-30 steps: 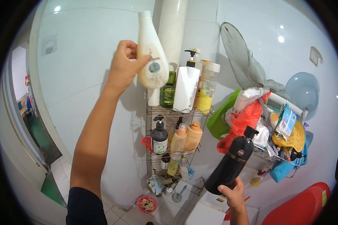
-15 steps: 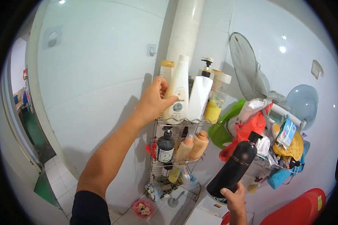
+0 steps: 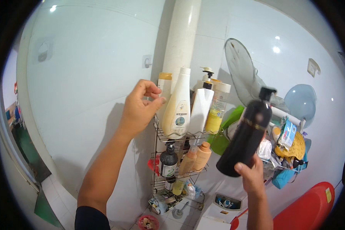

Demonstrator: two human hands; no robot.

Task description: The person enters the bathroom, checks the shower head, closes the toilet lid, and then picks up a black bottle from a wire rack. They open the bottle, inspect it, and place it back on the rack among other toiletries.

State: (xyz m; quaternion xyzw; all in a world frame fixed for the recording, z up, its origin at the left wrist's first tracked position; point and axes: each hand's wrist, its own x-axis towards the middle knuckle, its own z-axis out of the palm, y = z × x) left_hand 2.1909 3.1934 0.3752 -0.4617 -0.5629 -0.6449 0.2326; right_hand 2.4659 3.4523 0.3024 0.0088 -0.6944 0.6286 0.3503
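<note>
My left hand (image 3: 141, 106) hovers just left of a cream bottle (image 3: 178, 107), fingers loosely curled and apart, holding nothing. That bottle stands on the top tier of a wire rack (image 3: 155, 153). Around it on the same tier are a yellow-capped bottle (image 3: 165, 85), a white pump bottle (image 3: 201, 109) and a clear bottle with yellow liquid (image 3: 214, 119). My right hand (image 3: 250, 173) grips the lower end of a black bottle (image 3: 244, 138) with a black top, tilted and held in the air right of the rack.
Lower tiers hold a dark pump bottle (image 3: 168, 163) and an orange bottle (image 3: 202, 156). A white pipe (image 3: 181, 42) rises behind the rack. Right of it hang a grey net (image 3: 239, 63), a blue basin (image 3: 301, 102) and a loaded wall shelf. A red tub (image 3: 306, 209) stands lower right.
My left hand has let go of the cream bottle and drawn back left. My right hand has raised the black bottle toward the rack's top level. The view has shifted slightly.
</note>
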